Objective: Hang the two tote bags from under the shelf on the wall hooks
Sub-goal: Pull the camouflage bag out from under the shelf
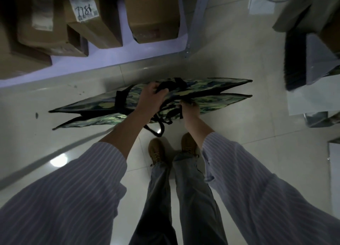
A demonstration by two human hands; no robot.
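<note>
Striped sleeves low in frame. Your left hand: fingers curled round the black handles of the far bag. Your right hand: fingers pinching the near bag at its top edge. Bags side by side, edge-up, seemingly clear of the floor, just beside the shelf.

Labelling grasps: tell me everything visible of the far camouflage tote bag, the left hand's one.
The far green camouflage tote bag looks like glossy woven plastic, with black trim and black webbing handles. It is folded flat and held edge-up over the tiled floor, alongside the second camouflage bag. The left hand grips its bunched handles.
</note>
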